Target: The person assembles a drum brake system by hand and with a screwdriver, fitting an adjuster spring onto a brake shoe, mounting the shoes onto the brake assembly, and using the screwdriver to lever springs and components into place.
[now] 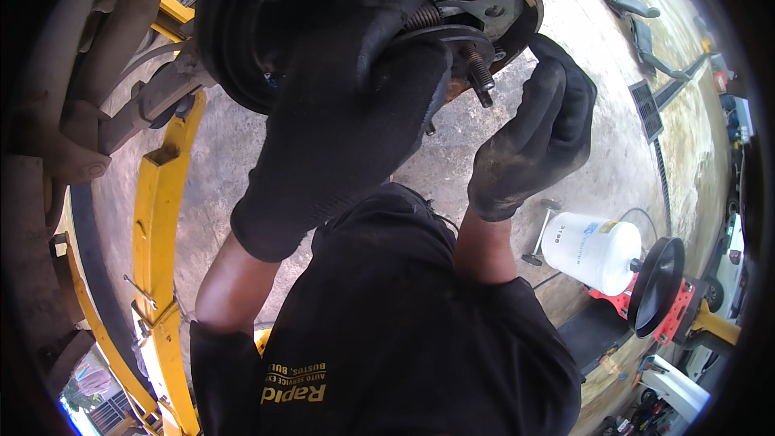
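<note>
Black gloves: both hands gloved, knit fabric, grimy; bare forearms below the cuffs
Left hand [339, 105]: raised to the brake assembly [363, 16], palm and fingers wrapped over the hub flange [436, 40]; fingers pressed together, curled on the metal, tips hidden behind the flange
Right hand [537, 133]: raised at the right edge of the assembly, fingers bunched and bent, tips up by the backing plate [529, 8]; cannot tell whether they pinch anything
Brake assembly: overhead, top centre of view, drum off; dark round backing plate, grey cylinder at top, coil spring [424, 16] and flat lever [488, 4] showing
Studs [478, 73]: threaded, rusty, sticking out of the flange between the 2 hands, pointing down and right
Lift arm [161, 202]: yellow steel, running down the left side, well apart from both hands
Suspension parts [121, 105]: grey, bolted, left of the assembly
Shirt [404, 331]: black, yellow print on it, fills the lower centre
Oil drain unit [593, 250]: white tank on small wheels with a black funnel pan [655, 287] and red frame, on the floor at the right, far from the hands
Floor [597, 113]: bare concrete, stained; grated drain [646, 109] at the right
</note>
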`<action>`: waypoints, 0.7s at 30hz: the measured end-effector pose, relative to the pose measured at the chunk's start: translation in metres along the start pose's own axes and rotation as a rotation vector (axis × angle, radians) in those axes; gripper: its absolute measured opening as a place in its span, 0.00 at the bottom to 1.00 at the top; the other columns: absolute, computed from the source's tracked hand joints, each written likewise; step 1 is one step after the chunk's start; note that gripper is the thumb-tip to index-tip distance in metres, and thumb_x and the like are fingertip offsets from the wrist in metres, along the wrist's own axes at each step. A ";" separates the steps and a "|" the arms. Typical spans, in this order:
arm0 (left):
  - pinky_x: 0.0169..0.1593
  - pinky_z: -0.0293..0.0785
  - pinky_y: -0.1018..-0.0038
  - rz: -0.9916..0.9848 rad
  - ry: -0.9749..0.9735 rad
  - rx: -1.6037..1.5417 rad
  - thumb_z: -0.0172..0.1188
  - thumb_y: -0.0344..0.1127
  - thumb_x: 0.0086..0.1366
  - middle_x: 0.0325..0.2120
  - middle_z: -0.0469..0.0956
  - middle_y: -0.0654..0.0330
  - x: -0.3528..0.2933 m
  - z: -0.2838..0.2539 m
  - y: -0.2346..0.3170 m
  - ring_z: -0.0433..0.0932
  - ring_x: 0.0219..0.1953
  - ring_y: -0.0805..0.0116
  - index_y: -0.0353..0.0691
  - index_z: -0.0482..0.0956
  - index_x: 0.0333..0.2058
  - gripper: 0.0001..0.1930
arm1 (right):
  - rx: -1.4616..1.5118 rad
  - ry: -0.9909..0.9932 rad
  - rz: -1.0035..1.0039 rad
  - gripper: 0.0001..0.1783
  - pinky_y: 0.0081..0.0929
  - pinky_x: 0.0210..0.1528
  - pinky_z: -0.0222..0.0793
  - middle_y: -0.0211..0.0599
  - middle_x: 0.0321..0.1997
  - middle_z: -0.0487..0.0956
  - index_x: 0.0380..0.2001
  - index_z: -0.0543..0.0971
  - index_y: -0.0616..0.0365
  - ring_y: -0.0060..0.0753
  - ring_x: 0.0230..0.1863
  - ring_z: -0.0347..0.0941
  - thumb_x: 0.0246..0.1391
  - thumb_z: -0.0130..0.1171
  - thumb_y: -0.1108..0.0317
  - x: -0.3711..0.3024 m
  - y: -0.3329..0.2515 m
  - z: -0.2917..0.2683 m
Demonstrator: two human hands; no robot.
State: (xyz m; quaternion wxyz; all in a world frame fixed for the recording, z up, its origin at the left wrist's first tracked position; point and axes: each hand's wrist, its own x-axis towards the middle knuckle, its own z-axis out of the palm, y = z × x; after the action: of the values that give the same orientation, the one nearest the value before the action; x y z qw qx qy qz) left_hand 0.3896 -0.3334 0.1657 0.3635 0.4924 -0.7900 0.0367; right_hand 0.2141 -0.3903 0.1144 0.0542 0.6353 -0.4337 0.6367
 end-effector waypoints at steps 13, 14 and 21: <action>0.59 0.77 0.68 -0.364 0.072 -0.680 0.62 0.29 0.70 0.57 0.78 0.53 0.008 0.019 -0.003 0.81 0.55 0.63 0.36 0.76 0.60 0.20 | 0.163 -0.055 0.096 0.11 0.27 0.46 0.75 0.40 0.43 0.83 0.46 0.84 0.66 0.27 0.43 0.79 0.69 0.54 0.75 0.003 0.003 0.013; 0.60 0.77 0.68 -0.332 0.084 -0.644 0.60 0.28 0.71 0.58 0.78 0.53 0.006 0.018 -0.005 0.80 0.56 0.63 0.36 0.76 0.60 0.20 | 0.135 -0.018 0.053 0.11 0.27 0.46 0.75 0.40 0.42 0.83 0.45 0.84 0.66 0.28 0.42 0.79 0.69 0.54 0.75 0.007 0.005 0.015; 0.55 0.75 0.61 -0.026 0.245 -0.020 0.67 0.23 0.59 0.52 0.78 0.52 -0.019 0.021 -0.016 0.78 0.52 0.54 0.39 0.83 0.50 0.18 | 0.341 -0.104 -0.054 0.16 0.21 0.29 0.69 0.37 0.39 0.82 0.51 0.81 0.63 0.26 0.28 0.75 0.62 0.56 0.71 0.079 0.051 0.019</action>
State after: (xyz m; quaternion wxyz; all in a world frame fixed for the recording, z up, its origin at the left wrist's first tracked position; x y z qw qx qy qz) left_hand 0.3961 -0.3361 0.1342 0.4627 0.4909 -0.7335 0.0839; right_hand 0.1827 -0.4714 0.1536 -0.0597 0.6789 -0.3043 0.6655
